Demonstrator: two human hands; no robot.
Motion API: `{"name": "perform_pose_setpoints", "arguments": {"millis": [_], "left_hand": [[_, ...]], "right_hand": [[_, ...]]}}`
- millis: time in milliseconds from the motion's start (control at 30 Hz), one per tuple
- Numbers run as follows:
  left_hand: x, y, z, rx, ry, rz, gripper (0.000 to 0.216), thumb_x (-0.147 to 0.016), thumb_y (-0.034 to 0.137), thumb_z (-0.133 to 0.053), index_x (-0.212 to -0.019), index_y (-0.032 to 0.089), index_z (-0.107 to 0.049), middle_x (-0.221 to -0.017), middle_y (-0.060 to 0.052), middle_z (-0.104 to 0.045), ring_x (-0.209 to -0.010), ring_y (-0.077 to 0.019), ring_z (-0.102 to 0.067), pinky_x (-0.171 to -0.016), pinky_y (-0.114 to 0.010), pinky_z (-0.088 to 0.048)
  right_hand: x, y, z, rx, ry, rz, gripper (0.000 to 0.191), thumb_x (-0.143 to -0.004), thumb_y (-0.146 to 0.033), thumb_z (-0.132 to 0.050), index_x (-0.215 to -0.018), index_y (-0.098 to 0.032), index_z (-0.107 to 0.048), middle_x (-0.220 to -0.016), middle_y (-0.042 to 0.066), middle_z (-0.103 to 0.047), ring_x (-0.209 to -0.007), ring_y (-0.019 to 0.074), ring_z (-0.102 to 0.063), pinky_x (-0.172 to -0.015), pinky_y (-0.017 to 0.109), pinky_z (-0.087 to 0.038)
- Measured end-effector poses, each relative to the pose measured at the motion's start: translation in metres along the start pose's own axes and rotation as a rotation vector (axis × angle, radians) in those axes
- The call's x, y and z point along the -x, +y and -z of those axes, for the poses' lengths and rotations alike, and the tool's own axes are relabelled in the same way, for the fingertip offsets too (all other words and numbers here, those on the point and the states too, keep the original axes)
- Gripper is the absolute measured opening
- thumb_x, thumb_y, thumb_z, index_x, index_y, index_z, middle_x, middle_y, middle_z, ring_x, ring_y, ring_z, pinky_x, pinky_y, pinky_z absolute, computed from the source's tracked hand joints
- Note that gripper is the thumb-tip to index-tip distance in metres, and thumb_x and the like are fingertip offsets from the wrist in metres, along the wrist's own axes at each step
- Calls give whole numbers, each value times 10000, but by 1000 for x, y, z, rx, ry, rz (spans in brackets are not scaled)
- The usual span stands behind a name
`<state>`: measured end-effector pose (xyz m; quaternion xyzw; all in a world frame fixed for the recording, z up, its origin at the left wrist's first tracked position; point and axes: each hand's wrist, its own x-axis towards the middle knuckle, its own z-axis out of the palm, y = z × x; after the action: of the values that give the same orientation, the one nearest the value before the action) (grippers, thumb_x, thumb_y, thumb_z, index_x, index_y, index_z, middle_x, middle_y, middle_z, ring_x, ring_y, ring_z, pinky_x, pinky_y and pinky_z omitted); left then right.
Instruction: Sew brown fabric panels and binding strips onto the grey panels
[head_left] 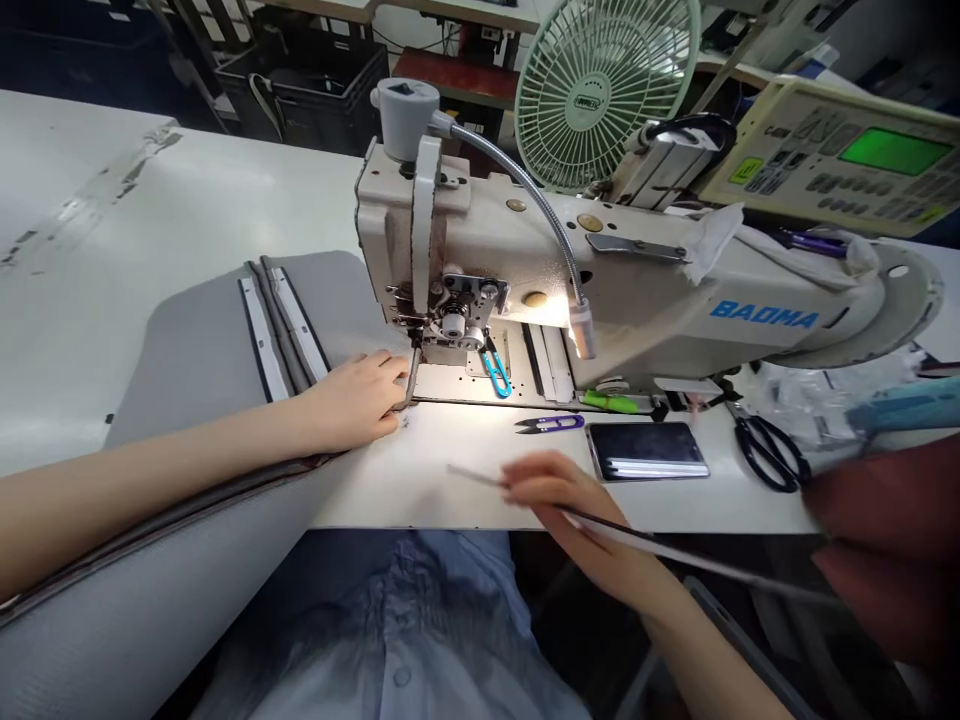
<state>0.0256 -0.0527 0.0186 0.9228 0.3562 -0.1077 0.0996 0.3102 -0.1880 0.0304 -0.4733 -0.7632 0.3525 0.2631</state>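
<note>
Left hand (360, 400), fingers lightly bent, rests on grey panel (187, 310) left of sewing machine (637, 310); right hand (566, 490) pinches narrow strip (667, 550) before machine. Best keep panel flat, strip untwisted.

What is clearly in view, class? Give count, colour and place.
Flat worktable: one, white, across the middle
Metal sewing machine: one, off-white, on worktable
Flexible metal lamp: one, silver, on machine
Round caged fan: one, pale green, behind machine
Boxy control panel: one, beige, upper right
Plastic crate: one, black, behind worktable
Large fabric piece: one, grey, left side
Blue-handled snips: one, blue, machine's bed
Purple-handled snips: one, purple, before machine
Rectangular phone: one, dark, front right
Green-handled tool: one, green, behind phone
Loop-handled scissors: one, black, right of phone
Thin strip: one, dark and pale, lower right
Left hand: one, bare, on fabric
Right hand: one, bare, holding strip
</note>
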Motion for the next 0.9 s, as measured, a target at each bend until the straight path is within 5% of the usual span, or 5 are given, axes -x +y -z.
{"name": "perform_pose_setpoints", "arguments": {"millis": [100,333,633,900], "left_hand": [[2,-4,0,84,-25,16,189,-849,226,-505,-687,160,-577,-1382,-114,-540,-1200,-316,-497,-978,-452,-441],[1,-28,13,269,-39,-72,244,-867,233,-458,-631,179,-424,-1233,-66,-646,-1189,-253,-543,-981,-355,-447],[-1,-28,8,259,-66,-34,263,-904,286,-468,-660,188,-489,-1466,-67,-536,-1375,-269,-448,-1105,-400,-403],[-2,-29,0,256,-74,-9,289,-929,349,-422,-711,195,-533,-1504,-69,-502,-1430,-287,-399,-1136,-464,-380]], "right_hand": [[-60,16,-35,372,137,233,347,-1039,-243,-407,-1041,-160,-744,-1090,103,-724,-996,154,-707,-846,261,-590],[-93,36,-111,760,-101,543,367,-1018,-50,-353,-1255,-11,-630,-1283,255,-643,-1218,312,-622,-789,419,-588],[-121,31,-120,790,-26,576,368,-970,-12,-365,-1210,119,-611,-1184,337,-657,-1120,361,-664,-766,451,-559],[-119,37,-119,829,122,612,350,-975,-53,-403,-1166,35,-683,-1129,233,-720,-1077,337,-689,-678,380,-562]]}}
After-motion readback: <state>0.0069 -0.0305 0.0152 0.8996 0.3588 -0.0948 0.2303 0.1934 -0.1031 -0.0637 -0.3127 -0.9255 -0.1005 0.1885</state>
